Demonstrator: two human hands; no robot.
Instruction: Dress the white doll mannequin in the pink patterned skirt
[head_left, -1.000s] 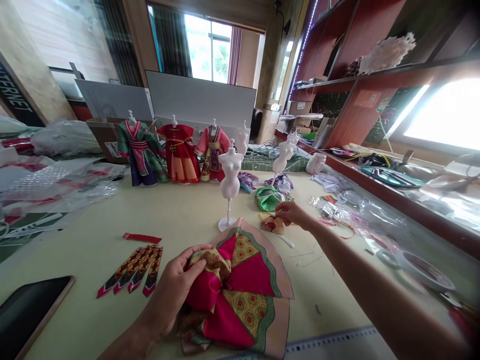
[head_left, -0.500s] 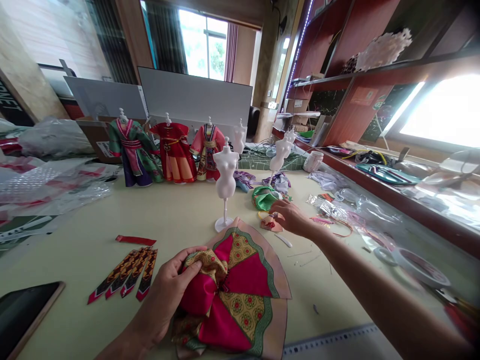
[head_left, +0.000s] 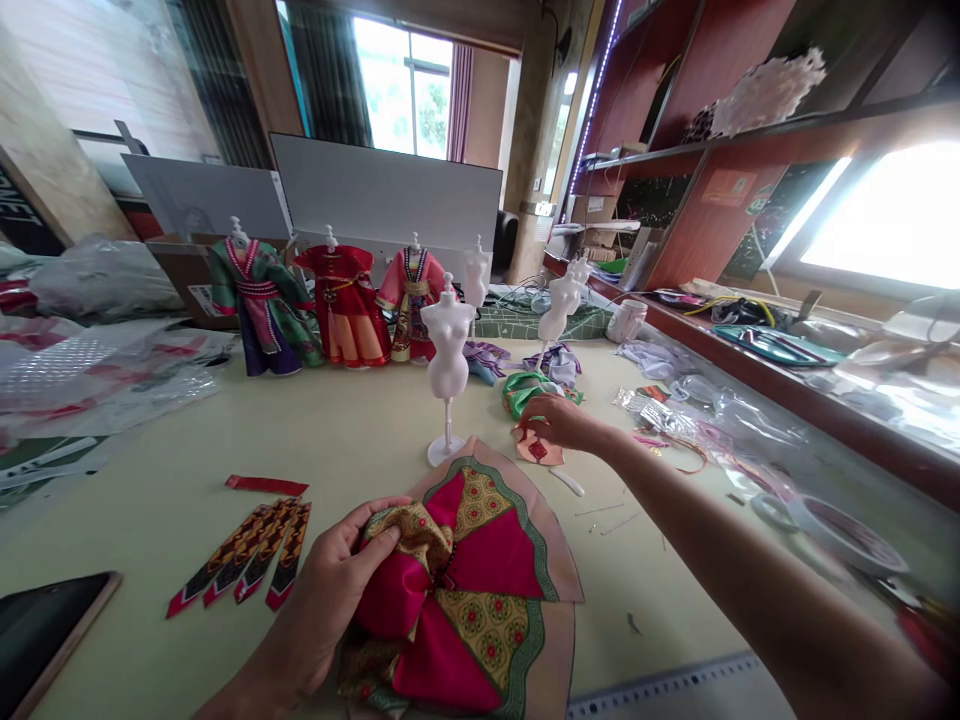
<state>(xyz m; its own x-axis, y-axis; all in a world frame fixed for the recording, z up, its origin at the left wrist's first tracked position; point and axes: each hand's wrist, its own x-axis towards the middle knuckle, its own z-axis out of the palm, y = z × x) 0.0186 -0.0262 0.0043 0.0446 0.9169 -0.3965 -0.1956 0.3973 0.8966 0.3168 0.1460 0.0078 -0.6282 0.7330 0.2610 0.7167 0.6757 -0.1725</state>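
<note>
The skirt (head_left: 502,550) is being held near on the surface (head_left: 360,425), its bunched left side being clamped in the grip of the left hand (head_left: 341,568). Its panels are being fanned rightward from that grip, its long axis being laid near to far. Beyond its far right edge, a patch (head_left: 538,450) is being partly covered by the right hand (head_left: 564,422); whether those fingertips are together cannot be told.

Crimson panels alternate with gold, red-flowered ones on the cloth (head_left: 499,555) gripped by the left hand (head_left: 341,570), bordered in green and dusty pink; left of that grip, 4 black-and-gold patterned strips (head_left: 289,553) show red tips.
</note>
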